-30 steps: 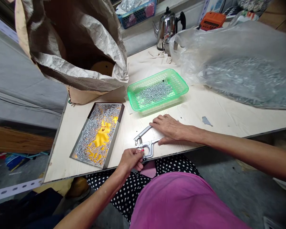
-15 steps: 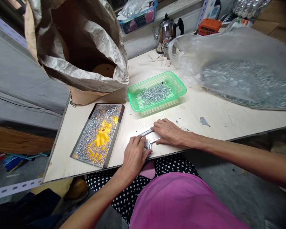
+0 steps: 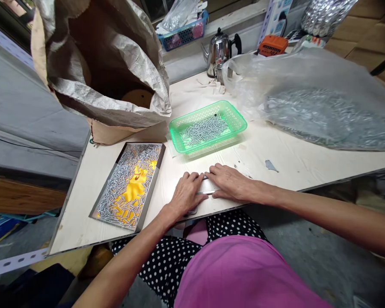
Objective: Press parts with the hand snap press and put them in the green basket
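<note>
At the table's near edge a grey metal piece with two long bars [image 3: 208, 192] lies under both hands, its ends covered by fingers. I cannot make out its exact kind. My left hand [image 3: 188, 192] is closed on its left end, fingertips along the upper bar and thumb by the lower one. From the other side my right hand [image 3: 229, 183] grips the right end, fingers bent and thumb below. To the left lies a shallow tray [image 3: 150, 194] of small silvery pins on a yellow surface. Beyond the hands stands a green plastic basket [image 3: 239, 124] with more pins.
A large open woven sack [image 3: 109, 96] stands at the back left. On the right a clear plastic bag [image 3: 327, 111] full of small metal parts lies on the table. A steel kettle [image 3: 218, 49] and an orange box [image 3: 272, 45] are at the back.
My left hand has moved up and right, closer to the right hand. The two bars, spread at an angle before, now look nearly parallel. The view has shifted slightly.
</note>
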Available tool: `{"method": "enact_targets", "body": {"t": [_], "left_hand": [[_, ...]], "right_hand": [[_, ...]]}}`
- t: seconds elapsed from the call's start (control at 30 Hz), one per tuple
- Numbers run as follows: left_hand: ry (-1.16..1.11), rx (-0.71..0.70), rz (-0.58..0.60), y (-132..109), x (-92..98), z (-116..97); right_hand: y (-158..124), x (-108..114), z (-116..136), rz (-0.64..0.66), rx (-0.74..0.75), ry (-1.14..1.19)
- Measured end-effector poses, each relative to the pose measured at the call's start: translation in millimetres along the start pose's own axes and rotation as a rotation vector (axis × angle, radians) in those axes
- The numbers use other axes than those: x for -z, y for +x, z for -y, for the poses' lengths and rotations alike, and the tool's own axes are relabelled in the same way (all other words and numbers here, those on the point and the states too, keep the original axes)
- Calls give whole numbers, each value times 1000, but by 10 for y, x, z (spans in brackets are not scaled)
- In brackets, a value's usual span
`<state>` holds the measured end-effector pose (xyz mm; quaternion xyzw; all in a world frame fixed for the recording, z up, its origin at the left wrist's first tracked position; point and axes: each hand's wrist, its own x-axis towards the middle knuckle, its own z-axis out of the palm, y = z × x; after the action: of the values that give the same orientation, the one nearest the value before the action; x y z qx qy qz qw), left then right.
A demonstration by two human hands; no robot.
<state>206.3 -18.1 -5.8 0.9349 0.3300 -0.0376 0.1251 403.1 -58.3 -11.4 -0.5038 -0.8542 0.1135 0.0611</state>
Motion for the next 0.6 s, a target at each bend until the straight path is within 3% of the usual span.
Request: {"method": "enact_targets", "body": {"t": [0.23, 0.4, 0.5, 0.6], "left_hand": [[-31, 126, -62, 66, -75, 29], [11, 154, -65, 79, -38, 22], [29, 178, -159, 2, -68, -20], [50, 183, -291, -145, -214, -153]], "right_hand": [[195, -106, -17, 39, 4, 37], [191, -49, -57, 8, 7, 27], [192, 21, -133, -13, 26, 5], [227, 58, -219, 22, 91, 32]]}}
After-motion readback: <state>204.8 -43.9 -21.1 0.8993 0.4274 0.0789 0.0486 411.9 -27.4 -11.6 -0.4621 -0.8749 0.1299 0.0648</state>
